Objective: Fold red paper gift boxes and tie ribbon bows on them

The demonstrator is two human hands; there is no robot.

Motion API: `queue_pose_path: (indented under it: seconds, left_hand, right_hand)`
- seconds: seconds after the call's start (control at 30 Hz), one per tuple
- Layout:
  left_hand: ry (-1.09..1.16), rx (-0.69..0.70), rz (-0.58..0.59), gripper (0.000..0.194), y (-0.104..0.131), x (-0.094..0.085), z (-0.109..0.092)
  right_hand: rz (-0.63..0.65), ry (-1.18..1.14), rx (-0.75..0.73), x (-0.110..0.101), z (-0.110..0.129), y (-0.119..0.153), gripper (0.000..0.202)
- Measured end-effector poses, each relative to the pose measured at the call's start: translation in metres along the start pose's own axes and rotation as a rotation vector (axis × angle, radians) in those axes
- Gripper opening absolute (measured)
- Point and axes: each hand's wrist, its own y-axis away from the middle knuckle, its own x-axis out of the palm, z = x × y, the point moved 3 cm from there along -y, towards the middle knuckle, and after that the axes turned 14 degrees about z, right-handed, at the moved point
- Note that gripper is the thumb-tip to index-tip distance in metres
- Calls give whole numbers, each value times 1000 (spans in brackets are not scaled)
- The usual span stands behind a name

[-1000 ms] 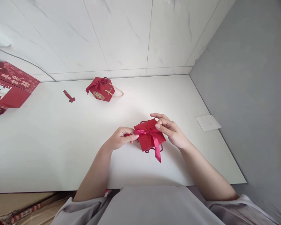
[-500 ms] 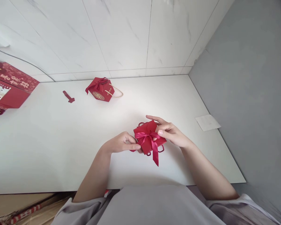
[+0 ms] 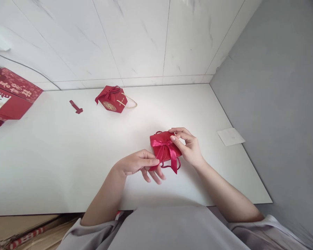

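A small red gift box with dark red cord handles sits on the white table in front of me. On its top is a shiny pink-red ribbon tied in a bow, one tail hanging over the near side. My left hand pinches the other ribbon tail between thumb and forefinger at the near left, its remaining fingers loosely curled below. My right hand grips the box's right side, thumb on top and fingers over the far right edge. The fingertips behind the box edge are partly hidden.
A red hexagonal box with a bow and gold rope handle stands near the wall. Left of it lies a flat red flower-ended strip. A large red printed box is at far left; white paper lies at the right edge.
My left hand has moved from the box's side onto the ribbon tail, drawing it toward me. The box has turned slightly, and my right hand has shifted its hold on the right side.
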Motion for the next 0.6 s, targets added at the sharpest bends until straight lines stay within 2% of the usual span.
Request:
queue_pose_path:
  seconds: [0.07,0.23,0.43,0.6]
  left_hand:
    - [-68,79,-48,36,-3,-1,-3]
    - [-114,305,-297,33,-4,-14,-4]
    - [-170,345,-418,34,-2,-21,-4]
    - [-203,312,-401,33,-3,-21,-5]
  right_hand:
    - [-9,-23,25,0,-1,0,28]
    - [-5,-12,44,-2,0,0,29]
    - [20,-75,23,-5,1,1,30]
    - [83,-165,80,-19,-2,-2,33]
